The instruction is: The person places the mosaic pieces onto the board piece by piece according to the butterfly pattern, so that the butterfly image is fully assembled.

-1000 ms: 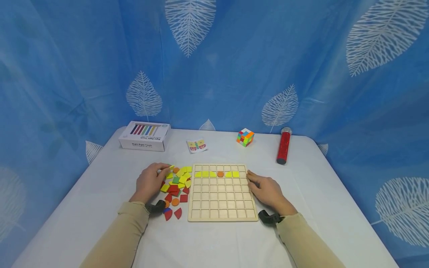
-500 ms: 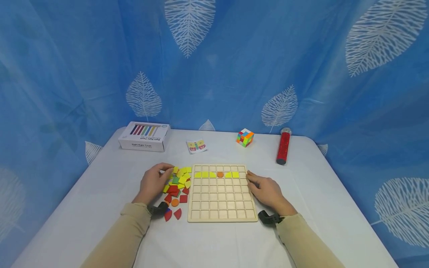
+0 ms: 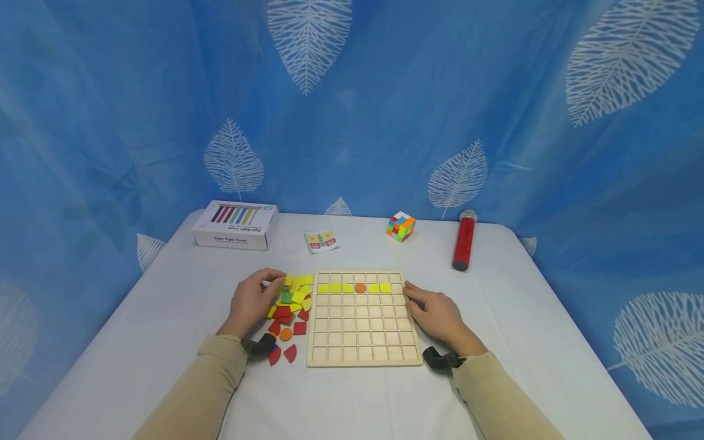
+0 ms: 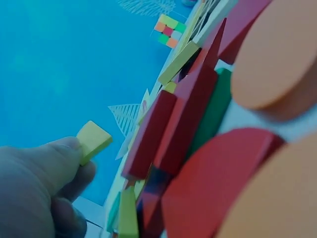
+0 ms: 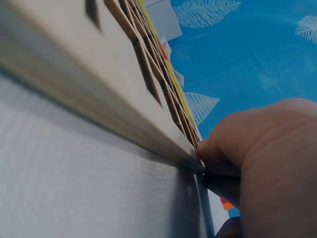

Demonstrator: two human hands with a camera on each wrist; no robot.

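Between thumb and fingers, my left hand (image 3: pixel 253 300) pinches a small yellow tile (image 4: pixel 93 141), which overlaps the far left of a heap of loose tiles in the head view. Yellow pieces (image 3: pixel 297 297), a green square (image 3: pixel 286 297), red squares and quarter circles, and orange discs (image 3: pixel 286 334) make up this heap beside the board. My right hand (image 3: pixel 437 313) grips the right edge of the wooden grid board (image 3: pixel 363 365), thumb at its rim in the right wrist view. The board's second row bears several yellow tiles (image 3: pixel 333 288) and one orange disc (image 3: pixel 360 288).
Behind the board lies a small card with a butterfly pattern (image 3: pixel 321 241). A white box (image 3: pixel 233 226) stands at the back left of the white table (image 3: pixel 363 403). Farther right are a puzzle cube (image 3: pixel 401 227) and a red glittery tube (image 3: pixel 464 241).
My left hand has shifted slightly right with the yellow tile, which now covers the spot where an orange disc showed. My right hand stays at the board's edge.
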